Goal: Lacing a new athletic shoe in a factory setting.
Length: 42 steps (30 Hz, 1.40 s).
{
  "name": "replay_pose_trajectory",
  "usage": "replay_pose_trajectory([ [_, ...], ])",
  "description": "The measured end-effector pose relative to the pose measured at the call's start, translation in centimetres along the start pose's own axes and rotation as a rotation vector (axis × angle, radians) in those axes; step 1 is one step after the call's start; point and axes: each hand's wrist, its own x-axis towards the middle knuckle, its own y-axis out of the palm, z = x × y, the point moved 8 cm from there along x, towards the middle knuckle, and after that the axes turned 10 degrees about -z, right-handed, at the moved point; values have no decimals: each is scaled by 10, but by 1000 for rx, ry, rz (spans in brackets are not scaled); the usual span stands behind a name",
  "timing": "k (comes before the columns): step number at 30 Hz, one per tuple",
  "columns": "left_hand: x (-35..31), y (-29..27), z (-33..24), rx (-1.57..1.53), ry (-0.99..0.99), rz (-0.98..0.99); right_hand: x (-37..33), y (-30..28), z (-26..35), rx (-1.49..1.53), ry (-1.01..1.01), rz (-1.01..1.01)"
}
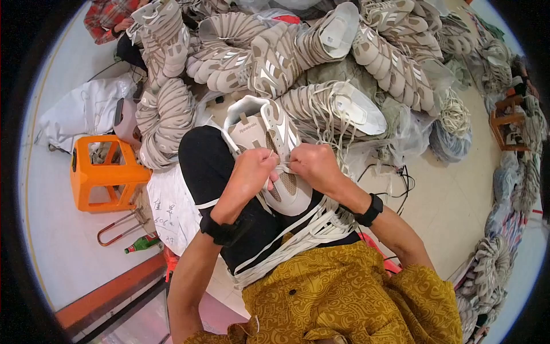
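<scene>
Two bare hands meet over one beige-and-white shoe (289, 202) in the lap, the left hand (252, 171) over its left side and the right hand (316, 167) over its right. The shoe lies directly under and between them: the toe is on the near side of the fingers, the padded opening and upright tongue (248, 127) on the far side. The left hand is closed, thumb and fingertips pinched together on a thin white lace (283, 168) at the middle of the eyelet rows. The right hand is curled shut on the same lace, just beside the left, its knuckles uppermost; the exact hold of its fingertips is partly hidden. A loose bunch of white laces (321, 235) lies across the lap, nearer the body than both hands.

Just beyond the right hand, a nested row of shoe uppers (309, 106) trails cream laces, and a black cable (408, 180) lies on the floor farther to its right. Beyond the left hand and to its left, a curled stack of uppers (166, 123) rests near an orange stool (84, 178). A green bottle (140, 244) lies on the left hand's near side, well apart from it.
</scene>
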Motion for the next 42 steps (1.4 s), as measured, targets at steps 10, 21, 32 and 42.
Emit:
replay_pose_trajectory([
  [10, 1, 5, -4, -44, -26, 30, 4, 1, 4, -182, -49, -32],
  [21, -2, 16, -12, -32, 32, 46, -2, -4, -15, 90, 9, 48],
  [32, -13, 12, -5, -72, 61, 74, 2, 0, 12, 66, -209, -30],
  [42, -7, 9, -8, 386, 276, -54, 8, 18, 24, -223, -528, 361],
])
